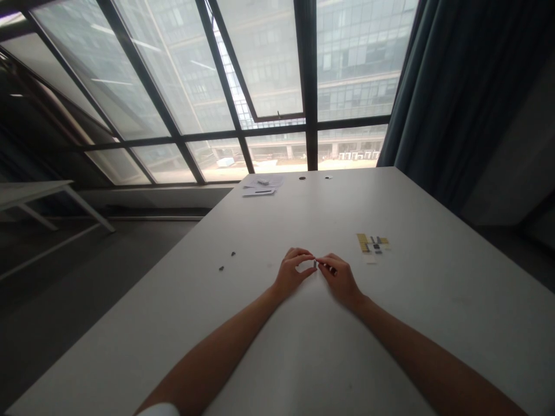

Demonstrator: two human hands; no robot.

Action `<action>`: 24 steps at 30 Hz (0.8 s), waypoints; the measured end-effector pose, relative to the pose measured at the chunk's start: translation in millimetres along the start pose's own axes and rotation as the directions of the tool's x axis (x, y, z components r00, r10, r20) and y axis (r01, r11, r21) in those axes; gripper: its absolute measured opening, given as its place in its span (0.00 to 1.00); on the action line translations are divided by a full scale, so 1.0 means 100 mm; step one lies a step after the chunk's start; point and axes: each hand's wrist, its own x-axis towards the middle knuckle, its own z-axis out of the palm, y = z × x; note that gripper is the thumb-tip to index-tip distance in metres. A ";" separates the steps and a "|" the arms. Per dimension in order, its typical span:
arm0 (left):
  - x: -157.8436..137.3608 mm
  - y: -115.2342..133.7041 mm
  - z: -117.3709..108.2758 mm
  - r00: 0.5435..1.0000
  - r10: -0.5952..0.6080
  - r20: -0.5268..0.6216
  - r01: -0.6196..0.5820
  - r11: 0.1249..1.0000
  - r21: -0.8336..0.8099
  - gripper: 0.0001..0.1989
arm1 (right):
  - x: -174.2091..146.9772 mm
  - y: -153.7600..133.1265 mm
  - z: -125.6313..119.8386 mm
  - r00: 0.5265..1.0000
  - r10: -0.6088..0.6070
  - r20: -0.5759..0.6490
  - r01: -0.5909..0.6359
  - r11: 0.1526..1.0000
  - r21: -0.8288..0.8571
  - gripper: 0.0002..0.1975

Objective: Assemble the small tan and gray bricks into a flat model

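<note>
Over the middle of the white table (312,214), my two hands meet at the fingertips. My left hand (291,271) pinches a small thin grey piece (314,264), held upright between thumb and forefinger; its kind is too small to tell. My right hand (339,277) is closed in a pinch right beside that piece, its fingertips touching or nearly touching it. Whatever the right fingers hold is hidden. To the right lies a group of small yellow, dark and white pieces (363,242). Off to the left are two small dark pieces, an upper one (233,253) and a lower one (221,268).
Papers (260,188) with small items on them lie at the table's far left corner. A dark round spot (302,178) and a small black-and-white item (328,178) are near the far edge. Windows stand beyond, with a blue curtain (427,86) at right and another table (34,193) at left.
</note>
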 end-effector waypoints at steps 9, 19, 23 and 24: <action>0.00 -0.01 -0.01 1.000 -0.030 -0.007 0.030 0.999 -0.014 0.10 | -0.01 0.00 0.00 1.000 -0.008 0.015 0.008 1.000 -0.005 0.12; -0.01 -0.03 -0.01 1.000 -0.017 -0.020 0.016 0.999 -0.043 0.14 | 0.00 -0.02 -0.01 1.000 -0.015 -0.015 0.015 1.000 0.016 0.08; -0.01 -0.01 -0.02 0.999 -0.038 -0.008 0.038 0.998 -0.040 0.07 | -0.01 -0.03 -0.02 0.998 -0.022 -0.051 0.023 1.000 0.016 0.08; -0.02 -0.01 -0.01 0.999 -0.042 -0.006 0.042 0.998 -0.040 0.05 | 0.00 -0.03 -0.02 0.998 -0.027 -0.059 0.028 0.999 0.016 0.09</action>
